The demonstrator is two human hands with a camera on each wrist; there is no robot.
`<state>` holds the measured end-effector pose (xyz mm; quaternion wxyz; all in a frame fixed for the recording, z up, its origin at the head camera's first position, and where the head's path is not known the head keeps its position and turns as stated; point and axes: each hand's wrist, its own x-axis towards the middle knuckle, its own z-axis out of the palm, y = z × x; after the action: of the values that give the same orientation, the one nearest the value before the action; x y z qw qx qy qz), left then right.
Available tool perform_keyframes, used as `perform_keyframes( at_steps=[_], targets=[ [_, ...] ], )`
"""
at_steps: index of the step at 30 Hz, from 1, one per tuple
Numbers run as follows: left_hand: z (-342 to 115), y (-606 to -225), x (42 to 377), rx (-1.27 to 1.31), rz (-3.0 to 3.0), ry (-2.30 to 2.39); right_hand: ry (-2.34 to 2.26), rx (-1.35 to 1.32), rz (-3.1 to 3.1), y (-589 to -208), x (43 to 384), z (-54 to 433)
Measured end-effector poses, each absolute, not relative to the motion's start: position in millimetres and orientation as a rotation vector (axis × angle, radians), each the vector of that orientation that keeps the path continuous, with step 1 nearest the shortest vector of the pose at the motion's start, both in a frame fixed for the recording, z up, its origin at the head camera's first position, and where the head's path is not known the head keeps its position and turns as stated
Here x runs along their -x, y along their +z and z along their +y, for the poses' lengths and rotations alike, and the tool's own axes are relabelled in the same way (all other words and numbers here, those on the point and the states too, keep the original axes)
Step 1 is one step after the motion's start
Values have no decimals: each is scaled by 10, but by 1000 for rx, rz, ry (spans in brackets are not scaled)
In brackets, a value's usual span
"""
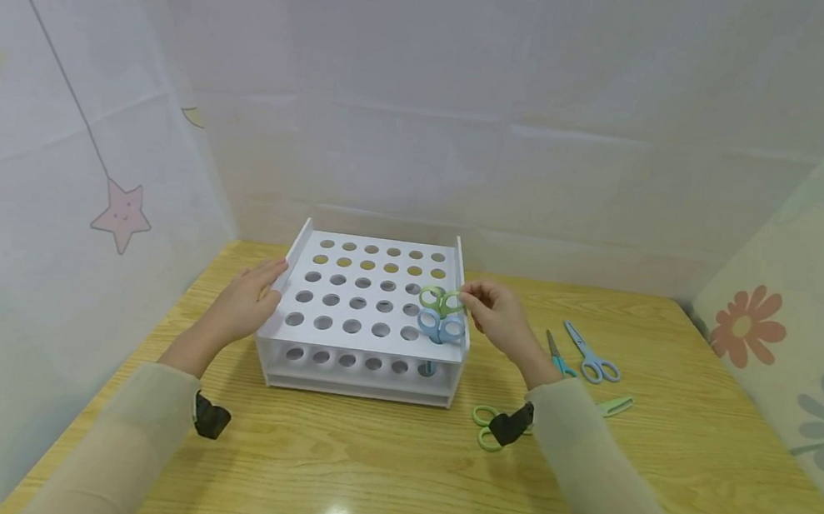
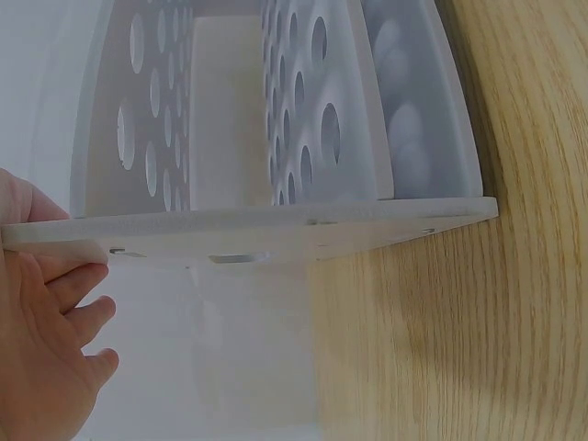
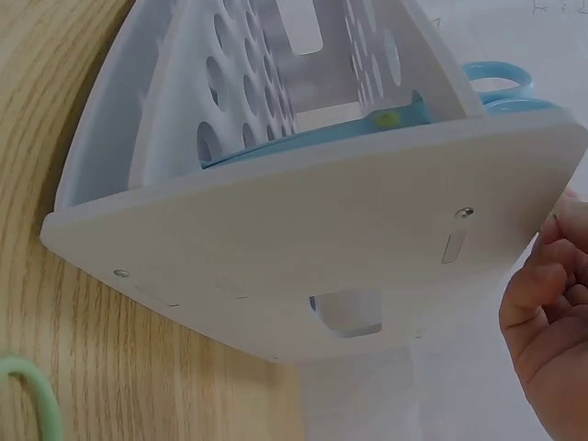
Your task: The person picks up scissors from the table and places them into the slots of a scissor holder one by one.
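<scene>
A white rack [image 1: 344, 334] with rows of round holes stands on the table. At its left side, my left hand [image 1: 251, 299] holds the edge of the side panel; in the left wrist view the panel [image 2: 248, 220] lies between thumb and fingers. By the rack's right side, my right hand [image 1: 498, 316] pinches a handle loop of the green scissors [image 1: 441, 300], whose blades are hidden. Light blue scissors [image 1: 441, 327] stand handles up in the front right hole, just in front of the green ones. Their blade [image 3: 322, 142] slants down inside the rack in the right wrist view.
Right of the rack lie blue scissors [image 1: 592, 361], scissors with teal handles [image 1: 559, 365] and another green pair [image 1: 487, 416], partly covered by the right wrist's camera. Printed cloth [image 1: 392, 163] hangs behind the table [image 1: 330, 458] and along both sides.
</scene>
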<state>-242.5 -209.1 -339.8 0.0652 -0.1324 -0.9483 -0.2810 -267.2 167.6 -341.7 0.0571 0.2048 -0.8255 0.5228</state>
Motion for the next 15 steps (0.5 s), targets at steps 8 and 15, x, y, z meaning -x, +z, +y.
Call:
perform_keyframes(
  at_steps=[8,15],
  targets=[
    [-2095,-3403,2425,412,-2850,-851,1529,-561,-2535,-3447,2676,1656],
    [-2102,-3406,2425,413,-2852,-850,1552,-525,-2538,-3464,2679,1658]
  ],
)
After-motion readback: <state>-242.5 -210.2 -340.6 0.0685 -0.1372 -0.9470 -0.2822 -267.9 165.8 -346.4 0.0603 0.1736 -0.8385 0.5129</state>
